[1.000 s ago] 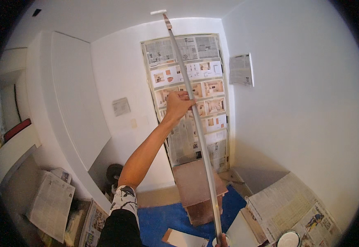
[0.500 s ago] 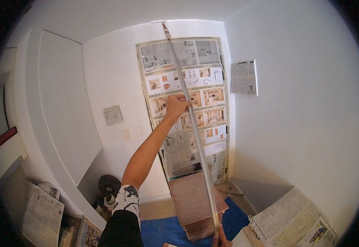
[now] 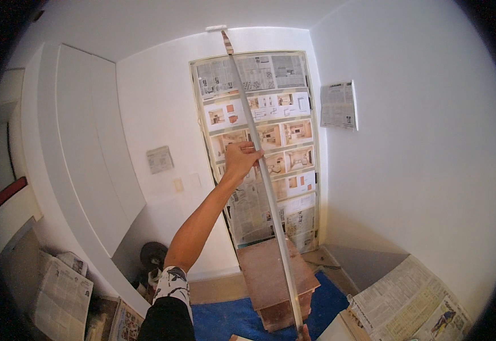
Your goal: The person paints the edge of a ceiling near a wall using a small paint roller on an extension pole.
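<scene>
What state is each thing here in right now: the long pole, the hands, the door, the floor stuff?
Left hand: raised, closed around the pole.
Right hand: almost wholly out of view at the lower edge.
Long pole: tilted, roller at the ceiling.
Door: covered with taped newspaper sheets.
Brown box: on the blue sheet.
Newspapers: spread flat on the floor.

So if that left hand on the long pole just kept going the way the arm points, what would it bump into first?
Most likely the newspaper-covered door. The left hand grips the long pole and the forearm aims up and forward at those taped sheets. Nothing else shows in between, though depth is hard to judge here.
</scene>
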A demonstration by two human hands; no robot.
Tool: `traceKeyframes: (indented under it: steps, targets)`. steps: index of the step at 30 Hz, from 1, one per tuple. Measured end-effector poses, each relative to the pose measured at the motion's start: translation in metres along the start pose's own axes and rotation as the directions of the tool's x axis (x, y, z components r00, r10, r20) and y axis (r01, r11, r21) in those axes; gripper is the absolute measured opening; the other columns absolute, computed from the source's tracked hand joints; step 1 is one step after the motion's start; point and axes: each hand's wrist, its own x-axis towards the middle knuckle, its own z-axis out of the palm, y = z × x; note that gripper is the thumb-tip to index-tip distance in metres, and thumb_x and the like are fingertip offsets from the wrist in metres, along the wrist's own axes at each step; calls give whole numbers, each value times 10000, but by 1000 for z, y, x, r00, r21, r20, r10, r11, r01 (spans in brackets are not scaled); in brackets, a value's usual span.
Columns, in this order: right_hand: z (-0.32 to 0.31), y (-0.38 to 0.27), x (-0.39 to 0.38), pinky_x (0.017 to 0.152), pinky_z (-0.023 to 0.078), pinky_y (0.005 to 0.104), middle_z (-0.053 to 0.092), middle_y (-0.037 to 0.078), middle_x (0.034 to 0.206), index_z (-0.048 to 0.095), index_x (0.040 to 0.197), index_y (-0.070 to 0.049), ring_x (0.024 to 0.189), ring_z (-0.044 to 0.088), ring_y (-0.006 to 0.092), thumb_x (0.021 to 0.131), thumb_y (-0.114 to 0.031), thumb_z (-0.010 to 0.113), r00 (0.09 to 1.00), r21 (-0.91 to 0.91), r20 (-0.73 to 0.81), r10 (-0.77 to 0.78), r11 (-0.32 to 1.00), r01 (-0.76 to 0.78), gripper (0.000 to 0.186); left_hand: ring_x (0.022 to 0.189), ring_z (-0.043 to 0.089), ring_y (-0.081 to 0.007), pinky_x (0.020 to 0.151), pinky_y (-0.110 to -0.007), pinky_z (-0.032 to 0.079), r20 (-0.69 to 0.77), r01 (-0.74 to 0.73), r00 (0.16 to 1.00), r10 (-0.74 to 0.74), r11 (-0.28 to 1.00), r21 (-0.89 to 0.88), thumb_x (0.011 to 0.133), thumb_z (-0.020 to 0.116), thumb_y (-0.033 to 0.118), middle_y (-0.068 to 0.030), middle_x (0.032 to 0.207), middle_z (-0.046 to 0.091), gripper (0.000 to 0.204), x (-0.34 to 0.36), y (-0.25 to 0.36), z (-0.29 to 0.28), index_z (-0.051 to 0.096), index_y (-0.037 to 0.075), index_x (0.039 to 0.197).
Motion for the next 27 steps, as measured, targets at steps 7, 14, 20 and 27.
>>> traceKeyframes:
  steps: [7, 14, 20, 27]
  targets:
    - [-4, -22, -13, 434, 325, 369, 570, 212, 694, 407, 1394, -137, 451, 400, 225, 988, -198, 422, 1000, -85, -1, 23, 996, -23, 411, 696, 676, -193, 539, -260, 552, 15, 10, 1000, -11, 999, 47, 748, 712, -11, -187, 843, 674, 408, -12, 3, -10, 539, -180, 1077]
    - [-4, -46, -4, 438, 336, 398, 543, 221, 659, 389, 1405, -144, 443, 405, 280, 977, -163, 420, 998, -61, 20, 60, 996, -59, 429, 704, 680, -207, 564, -267, 565, 32, 13, 999, -13, 1000, 14, 739, 714, -13, -197, 863, 673, 386, -8, 2, -22, 560, -170, 1055]
    - [26, -15, 24, 452, 370, 397, 512, 210, 622, 373, 1417, -157, 455, 444, 293, 933, -115, 456, 993, -104, -32, -115, 988, 111, 493, 724, 673, -199, 579, -269, 570, -43, -16, 999, 17, 1000, 11, 730, 716, -22, -187, 900, 670, 356, 31, -8, -37, 582, -150, 1033]
    - [29, -23, 26, 463, 392, 396, 491, 207, 613, 412, 1395, -154, 462, 460, 317, 934, -132, 480, 984, -70, -36, -175, 983, 173, 467, 710, 667, -190, 577, -268, 570, -21, -13, 1000, 12, 998, -58, 731, 721, -15, -189, 897, 670, 353, 30, 0, -40, 586, -148, 1030]
